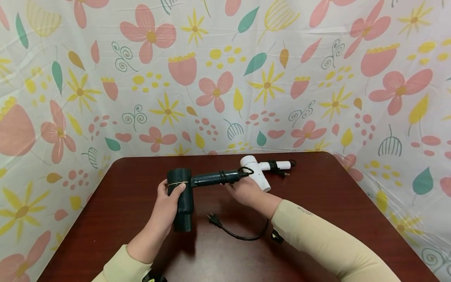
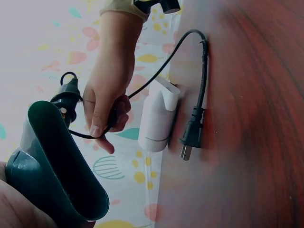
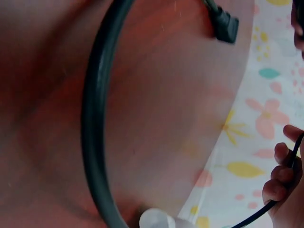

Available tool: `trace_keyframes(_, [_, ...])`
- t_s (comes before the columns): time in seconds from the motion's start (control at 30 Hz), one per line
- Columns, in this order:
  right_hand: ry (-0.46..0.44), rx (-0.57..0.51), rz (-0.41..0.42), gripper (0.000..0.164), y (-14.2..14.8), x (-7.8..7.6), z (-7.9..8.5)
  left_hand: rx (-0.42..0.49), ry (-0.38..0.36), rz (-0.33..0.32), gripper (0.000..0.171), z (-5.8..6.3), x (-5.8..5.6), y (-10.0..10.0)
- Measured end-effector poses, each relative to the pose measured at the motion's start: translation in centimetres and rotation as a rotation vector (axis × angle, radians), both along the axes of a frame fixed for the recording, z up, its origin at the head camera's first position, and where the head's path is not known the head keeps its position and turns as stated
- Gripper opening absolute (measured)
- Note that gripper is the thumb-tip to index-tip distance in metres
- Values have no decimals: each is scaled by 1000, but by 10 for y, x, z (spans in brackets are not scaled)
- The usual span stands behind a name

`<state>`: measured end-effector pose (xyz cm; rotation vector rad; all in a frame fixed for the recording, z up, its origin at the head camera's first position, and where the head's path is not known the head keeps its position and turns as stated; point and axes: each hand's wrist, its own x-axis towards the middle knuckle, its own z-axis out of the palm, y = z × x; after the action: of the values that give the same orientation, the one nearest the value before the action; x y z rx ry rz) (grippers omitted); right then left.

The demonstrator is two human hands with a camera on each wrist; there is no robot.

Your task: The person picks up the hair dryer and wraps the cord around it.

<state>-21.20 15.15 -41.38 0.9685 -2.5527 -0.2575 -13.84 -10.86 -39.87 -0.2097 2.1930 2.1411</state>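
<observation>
My left hand (image 1: 164,209) grips a dark green hair dryer (image 1: 184,205) by its barrel, thumb across the front, above the table. The dryer's handle points right, with several turns of black cord (image 1: 222,177) round it. Beside the handle's end, my right hand (image 1: 246,192) holds the cord; in the left wrist view the thumb of that hand (image 2: 108,97) pinches it against curled fingers. From there a loose length of cord (image 1: 243,237) curves down and ends in a two-pin plug (image 1: 213,219). The dryer's flat, slot-shaped nozzle (image 2: 69,161) shows in the left wrist view.
A white hair dryer (image 1: 258,178) with its black cord wound round the handle lies behind my right hand on the dark red-brown table (image 1: 127,203). Beyond the table's back edge hangs a flower-patterned cloth (image 1: 211,105), which also runs along both sides.
</observation>
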Motion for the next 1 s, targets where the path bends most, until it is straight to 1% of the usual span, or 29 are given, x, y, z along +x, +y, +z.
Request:
trace_keyframes(0.03, [-102,-163,48,23,-2,2,-1,4,3,4,76,0,0,0])
trace_keyframes(0.07, [-84,-154,58,25,-4,3,-1,7,5,9,77,1,-1,1])
trace_keyframes(0.1, [-122,-170,59,26,-6,5,-1,10,6,14,77,1,-1,1])
trace_keyframes(0.13, [-177,-210,34,29,-8,6,0,9,7,20,77,1,-2,1])
trace_keyframes(0.17, [-189,-212,33,29,-9,8,1,4,9,27,76,2,-3,1])
trace_keyframes(0.2, [-197,-255,37,27,-9,10,2,0,14,34,76,1,-3,1])
trace_keyframes(0.23, [-192,-285,52,25,-9,11,2,-7,21,42,76,1,-4,1])
trace_keyframes(0.4, [-163,-319,118,19,-6,19,8,-60,50,74,79,-1,-8,-1])
trace_keyframes(0.63, [-108,-322,211,16,-4,23,16,-104,60,68,85,-7,-11,-3])
trace_keyframes(0.77, [-83,-315,219,16,-4,25,19,-128,67,59,88,-7,-10,-1])
trace_keyframes(1.0, [-56,-297,218,15,-4,26,23,-131,74,36,87,-6,-8,1])
